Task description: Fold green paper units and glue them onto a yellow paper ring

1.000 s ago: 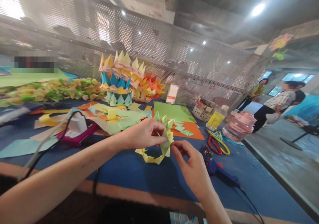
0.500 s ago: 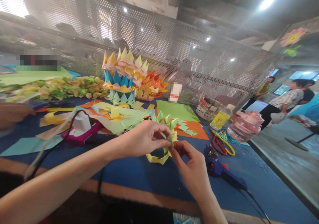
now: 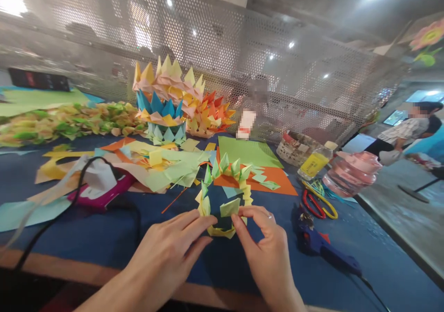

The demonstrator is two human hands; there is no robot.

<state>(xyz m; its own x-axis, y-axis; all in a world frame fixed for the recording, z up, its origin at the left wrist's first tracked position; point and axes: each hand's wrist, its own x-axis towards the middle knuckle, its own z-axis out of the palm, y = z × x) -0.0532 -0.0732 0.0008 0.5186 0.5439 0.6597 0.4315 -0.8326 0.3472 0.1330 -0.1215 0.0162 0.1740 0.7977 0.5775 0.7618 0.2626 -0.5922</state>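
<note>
My right hand [image 3: 265, 242] pinches a small folded pale green paper piece [image 3: 230, 207] between thumb and fingertips. That piece is held over the near side of a paper crown ring [image 3: 221, 232], which sits on the blue table with green and yellow folded points around it. Beside the ring's near left wall is my left hand [image 3: 173, 245], its fingers stretched out and the thumb apart from them. Its fingertips overlap the ring in view; whether they press on it I cannot tell.
To the right lie a blue glue gun [image 3: 321, 247] and red-yellow handled scissors [image 3: 317, 203]. A yellow bottle [image 3: 314, 161] and pink jug [image 3: 350, 175] stand behind. Finished paper crowns [image 3: 166, 103], paper scraps [image 3: 173, 164] and a magenta power strip [image 3: 104, 189] occupy the left.
My left hand has let go of the folded piece and moved down and left to the ring. The right hand keeps the piece. The view has shifted slightly.
</note>
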